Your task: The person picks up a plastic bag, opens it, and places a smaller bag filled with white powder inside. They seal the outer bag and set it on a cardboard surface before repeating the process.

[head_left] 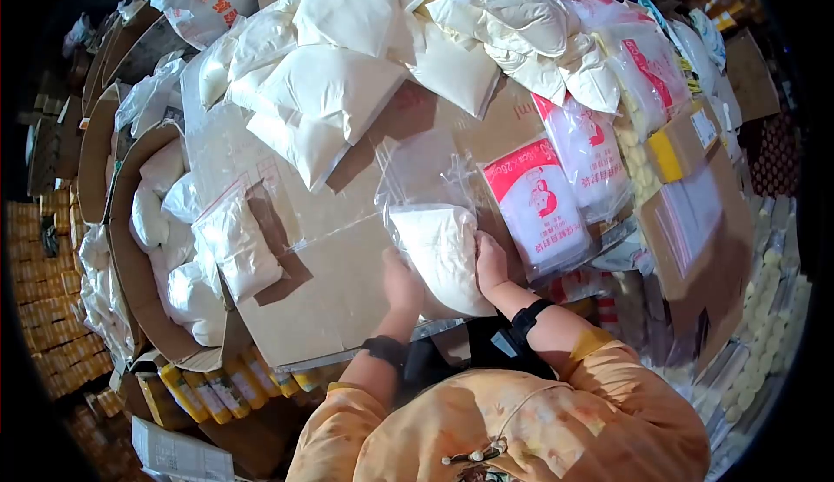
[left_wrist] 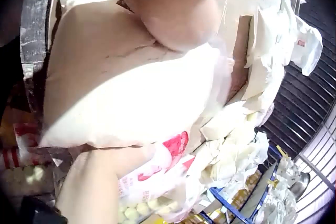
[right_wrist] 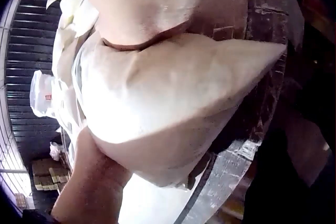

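Observation:
A clear zip bag of white powder (head_left: pixel 439 252) stands tilted at the table's front edge, its transparent upper part slack and partly unfilled. My left hand (head_left: pixel 404 284), blurred, holds the bag's left side. On the opposite side my right hand (head_left: pixel 493 265) grips it, thumb near the top of the powder. Both wrist views show the bulging powder (left_wrist: pixel 131 92) between the two hands; some fingers are hidden behind the bag. Close to my right hand lies a red-and-white pack of printed bags (head_left: pixel 539 208).
Filled powder bags (head_left: pixel 321 91) are piled at the back of the cardboard-covered table (head_left: pixel 330 308). Another filled bag (head_left: pixel 236 243) lies at left, beside an open carton (head_left: pixel 122 265) holding more. A small carton (head_left: pixel 686 147) stands at right.

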Motion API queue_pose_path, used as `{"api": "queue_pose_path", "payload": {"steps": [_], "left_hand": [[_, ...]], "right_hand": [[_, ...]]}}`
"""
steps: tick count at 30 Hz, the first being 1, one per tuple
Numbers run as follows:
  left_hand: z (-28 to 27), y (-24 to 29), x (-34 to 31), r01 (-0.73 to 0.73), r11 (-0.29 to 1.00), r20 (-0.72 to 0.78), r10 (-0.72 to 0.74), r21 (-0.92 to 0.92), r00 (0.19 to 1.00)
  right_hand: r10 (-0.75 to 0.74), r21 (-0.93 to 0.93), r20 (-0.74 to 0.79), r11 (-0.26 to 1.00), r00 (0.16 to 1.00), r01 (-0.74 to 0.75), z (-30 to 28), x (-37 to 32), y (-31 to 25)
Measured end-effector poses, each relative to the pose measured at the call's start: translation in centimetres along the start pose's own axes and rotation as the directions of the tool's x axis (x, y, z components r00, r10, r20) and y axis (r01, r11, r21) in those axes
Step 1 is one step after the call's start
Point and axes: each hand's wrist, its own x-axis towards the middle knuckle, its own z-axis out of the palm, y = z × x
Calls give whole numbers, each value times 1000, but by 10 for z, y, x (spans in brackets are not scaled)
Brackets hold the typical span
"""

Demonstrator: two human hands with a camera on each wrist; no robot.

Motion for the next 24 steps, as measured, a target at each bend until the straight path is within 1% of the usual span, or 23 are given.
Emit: {"api": "queue_pose_path", "payload": {"steps": [2,3,5,6,7,9,11,12,13,14,15,16,18,19,20,21,22,23,24], "left_hand": [[0,3,1,-26,992,130,10,125,991],[-2,7,0,-52,999,108,53,-6,993],[12,-17,11,-86,975,65,101,-205,993],[14,-17,16,-100,949,46,119,-299,992],[15,-19,20,181,864,181,-107,-469,978],[23,-35,36,236,775,189,-152,-587,970],[23,-27,35,273,673,179,-207,-687,962],[20,-18,27,170,777,91,-145,-607,985],[17,-12,16,66,860,12,-69,-507,998],[16,-12,8,-39,919,-58,18,-391,998],[22,-26,5,-92,969,-80,75,-230,994],[20,-29,-2,-193,966,-82,181,-174,980],[13,-34,-14,-391,919,-68,387,-57,920],[13,-42,-16,-281,951,1,283,-133,959],[12,-46,-17,-133,971,71,150,-200,986],[9,-42,-17,17,966,144,21,-257,989],[2,-28,-17,165,939,222,-99,-301,970],[-7,-11,-16,133,965,313,-57,-226,948],[-25,25,-19,90,984,406,-20,-153,914]], "right_hand": [[107,57,44,992,993,-109,-2,3,-12],[107,62,39,992,994,-109,-3,2,-15],[42,301,-25,953,999,-33,13,-3,1],[18,412,-57,911,998,7,16,-4,-1],[56,339,18,939,998,-59,16,-6,0],[157,169,161,968,974,-184,11,-11,1],[207,239,180,939,962,-247,27,-6,22],[232,273,190,921,954,-279,36,-1,35],[243,458,225,828,944,-323,38,1,38],[306,564,216,736,927,-375,40,0,40],[368,661,217,626,904,-414,38,-5,30],[425,744,228,505,876,-438,35,-9,21],[450,731,257,488,855,-477,25,-18,7],[465,726,274,474,842,-498,23,-24,2],[502,744,338,375,796,-553,20,-27,-2],[526,755,403,272,749,-597,17,-27,-7],[537,757,467,168,702,-631,15,-24,-11],[463,735,538,153,705,-661,9,-19,-14],[385,714,598,143,703,-685,2,-14,-15]]}}
